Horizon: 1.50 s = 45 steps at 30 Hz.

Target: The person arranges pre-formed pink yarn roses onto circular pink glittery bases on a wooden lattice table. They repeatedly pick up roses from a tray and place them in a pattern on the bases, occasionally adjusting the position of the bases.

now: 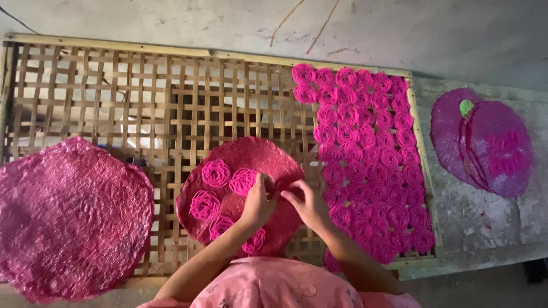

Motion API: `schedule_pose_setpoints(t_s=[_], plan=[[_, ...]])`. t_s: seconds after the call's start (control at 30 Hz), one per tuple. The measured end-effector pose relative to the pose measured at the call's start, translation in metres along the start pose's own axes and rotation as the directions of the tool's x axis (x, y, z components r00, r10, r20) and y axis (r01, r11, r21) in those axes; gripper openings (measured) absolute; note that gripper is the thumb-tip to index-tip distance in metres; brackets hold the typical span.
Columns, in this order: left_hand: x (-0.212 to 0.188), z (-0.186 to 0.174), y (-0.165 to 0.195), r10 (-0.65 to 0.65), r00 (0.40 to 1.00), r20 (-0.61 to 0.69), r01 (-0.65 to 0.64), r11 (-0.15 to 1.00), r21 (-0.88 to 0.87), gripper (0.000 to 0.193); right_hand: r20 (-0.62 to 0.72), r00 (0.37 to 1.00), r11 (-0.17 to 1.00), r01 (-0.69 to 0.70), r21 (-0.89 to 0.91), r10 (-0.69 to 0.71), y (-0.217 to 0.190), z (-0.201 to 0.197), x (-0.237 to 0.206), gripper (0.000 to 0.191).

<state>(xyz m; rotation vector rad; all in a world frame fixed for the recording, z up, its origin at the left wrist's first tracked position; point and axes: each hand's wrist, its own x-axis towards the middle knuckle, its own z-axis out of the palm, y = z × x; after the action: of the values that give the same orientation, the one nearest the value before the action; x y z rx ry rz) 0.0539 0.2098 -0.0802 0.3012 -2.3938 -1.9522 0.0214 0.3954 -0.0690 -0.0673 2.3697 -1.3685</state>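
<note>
Both hands meet over a round pink woven mat (251,151) lying at the near edge of the woven bamboo lattice rack (142,102). The left hand (258,204) and right hand (307,205) pinch at something between their curled fingers; what it is I cannot tell. Pink coiled noodle spirals (216,173) sit on the mat, and many more rows (371,154) fill the rack's right end.

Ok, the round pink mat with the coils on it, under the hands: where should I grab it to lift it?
Probably by the bare left rim of the round mat, reaching in from the left. The coils crowd its middle, and the left hand and right hand cover its right half. Slide fingers beneath through the lattice tray gaps, keeping it level.
</note>
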Motion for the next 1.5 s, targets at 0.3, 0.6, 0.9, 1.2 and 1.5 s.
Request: schedule_pose_setpoints(t_s=[0.3, 0.6, 0.9, 1.2, 1.5], plan=[[-0.056, -0.001, 0.017, 0.131, 0.989, 0.072, -0.122, 0.986, -0.112, 0.040, 0.419, 0.906, 0.703, -0.340, 0.625, 0.066, 0.052, -0.006, 0.006, 0.038], [-0.019, -0.138, -0.037, 0.182, 0.952, -0.247, 0.077, 0.638, 0.766, 0.047, 0.146, 0.983, 0.921, -0.159, 0.355, 0.113, -0.006, -0.120, 0.046, 0.036], [-0.009, -0.162, -0.049, -0.057, 0.940, -0.336, 0.295, 0.630, 0.718, 0.041, -0.001, 0.997, 0.776, -0.057, 0.628, 0.075, -0.055, -0.093, 0.207, 0.037], [-0.009, -0.181, -0.049, -0.054, 0.953, -0.299, 0.195, 0.864, 0.463, 0.021, -0.342, 0.846, 0.712, 0.062, -0.699, -0.409, -0.065, -0.058, 0.229, 0.042], [-0.009, -0.172, -0.048, -0.291, 0.954, -0.071, 0.199, 0.791, -0.579, 0.011, -0.127, 0.883, 0.888, 0.430, -0.164, -0.452, -0.109, 0.034, 0.114, 0.024]])
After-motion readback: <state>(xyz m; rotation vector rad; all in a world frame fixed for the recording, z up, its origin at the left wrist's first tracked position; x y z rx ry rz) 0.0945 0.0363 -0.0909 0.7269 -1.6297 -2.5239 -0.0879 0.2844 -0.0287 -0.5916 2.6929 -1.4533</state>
